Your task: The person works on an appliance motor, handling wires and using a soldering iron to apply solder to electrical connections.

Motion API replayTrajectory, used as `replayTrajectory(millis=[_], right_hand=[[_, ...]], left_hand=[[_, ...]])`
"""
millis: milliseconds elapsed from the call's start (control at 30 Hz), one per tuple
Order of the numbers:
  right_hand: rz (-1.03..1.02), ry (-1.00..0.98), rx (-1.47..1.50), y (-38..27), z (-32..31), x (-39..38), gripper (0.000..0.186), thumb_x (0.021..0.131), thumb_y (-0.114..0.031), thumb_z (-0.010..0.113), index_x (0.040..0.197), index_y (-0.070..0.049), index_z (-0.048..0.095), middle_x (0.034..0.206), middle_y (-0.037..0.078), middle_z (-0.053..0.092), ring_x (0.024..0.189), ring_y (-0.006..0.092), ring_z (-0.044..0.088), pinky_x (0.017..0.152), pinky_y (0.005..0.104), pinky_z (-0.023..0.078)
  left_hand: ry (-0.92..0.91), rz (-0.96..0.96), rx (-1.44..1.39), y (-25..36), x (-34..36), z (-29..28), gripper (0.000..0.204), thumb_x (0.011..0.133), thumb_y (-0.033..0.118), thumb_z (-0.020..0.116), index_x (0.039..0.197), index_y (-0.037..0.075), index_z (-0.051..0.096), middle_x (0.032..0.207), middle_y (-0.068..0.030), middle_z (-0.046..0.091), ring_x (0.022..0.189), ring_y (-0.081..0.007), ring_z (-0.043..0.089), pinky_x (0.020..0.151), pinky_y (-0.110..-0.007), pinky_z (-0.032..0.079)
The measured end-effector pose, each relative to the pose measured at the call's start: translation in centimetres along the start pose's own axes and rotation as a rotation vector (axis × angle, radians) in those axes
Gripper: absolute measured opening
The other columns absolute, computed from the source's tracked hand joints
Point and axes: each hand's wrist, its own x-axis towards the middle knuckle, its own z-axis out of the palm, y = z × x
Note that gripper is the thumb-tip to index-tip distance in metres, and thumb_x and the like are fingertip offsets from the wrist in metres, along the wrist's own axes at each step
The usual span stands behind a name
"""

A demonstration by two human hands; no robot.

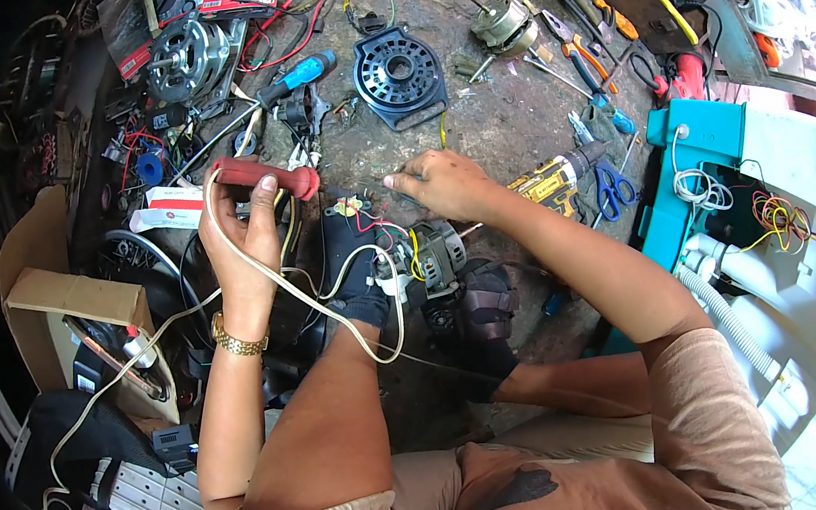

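Note:
In my left hand (249, 228) is a red-handled soldering iron (263, 176), its flared collar pointing right. I cannot make out its tip. A white cord (318, 301) loops down from the handle in front of my wrist. My right hand (445, 185) is over the ground to the right, fingers bent together near the thumb; whatever is between them is too small to tell. Below it, between my feet, sits a small electric motor (441, 256) with red, white and yellow wires. A small yellowish part (347, 207) with wires lies between the two hands.
A yellow cordless drill (546, 187) and blue scissors (614, 191) lie at the right. Ahead are a round black vented cover (397, 73), a blue-handled screwdriver (302, 74) and a motor (503, 25). A cardboard box (76, 298) stands left, a teal-and-white appliance (697, 141) right.

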Motion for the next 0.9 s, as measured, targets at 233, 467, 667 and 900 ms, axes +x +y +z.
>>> replayTrajectory(millis=[233, 467, 667, 900], right_hand=[[-0.012, 0.022, -0.025, 0.0, 0.1, 0.0, 0.055, 0.1, -0.06, 0.058, 0.111, -0.01, 0.078, 0.079, 0.013, 0.075, 0.081, 0.0278, 0.075, 0.084, 0.0431, 0.055], [0.011, -0.018, 0.003, -0.1, 0.0, 0.1, 0.056, 0.101, -0.06, 0.057, 0.106, -0.008, 0.078, 0.073, 0.011, 0.074, 0.072, 0.0246, 0.075, 0.081, 0.0416, 0.055], [-0.07, 0.077, -0.089, 0.2, 0.4, 0.1, 0.058, 0.1, -0.061, 0.057, 0.109, -0.008, 0.078, 0.091, 0.016, 0.076, 0.095, 0.0329, 0.074, 0.09, 0.0463, 0.054], [0.005, -0.113, -0.132, -0.9, -0.6, 0.0, 0.06, 0.1, -0.063, 0.054, 0.116, -0.01, 0.078, 0.115, 0.021, 0.073, 0.111, 0.0394, 0.069, 0.098, 0.0478, 0.052]], left_hand=[[-0.012, 0.001, 0.014, 0.5, -0.1, -0.1, 0.03, 0.096, 0.005, 0.072, 0.122, -0.005, 0.061, 0.115, -0.0135, 0.068, 0.107, -0.02, 0.065, 0.099, -0.035, 0.05], [-0.016, -0.01, 0.001, 0.6, -0.4, -0.2, 0.033, 0.096, 0.006, 0.072, 0.124, -0.006, 0.06, 0.116, -0.0144, 0.068, 0.108, -0.0203, 0.065, 0.1, -0.035, 0.049], [-0.012, 0.009, 0.006, 0.4, -0.4, 0.0, 0.033, 0.096, 0.006, 0.073, 0.124, -0.006, 0.06, 0.116, -0.0145, 0.068, 0.109, -0.0206, 0.065, 0.1, -0.036, 0.049], [-0.034, 0.037, 0.052, 0.3, -0.5, -0.1, 0.032, 0.097, 0.006, 0.072, 0.125, -0.006, 0.06, 0.117, -0.0145, 0.068, 0.11, -0.0205, 0.065, 0.101, -0.035, 0.049]])
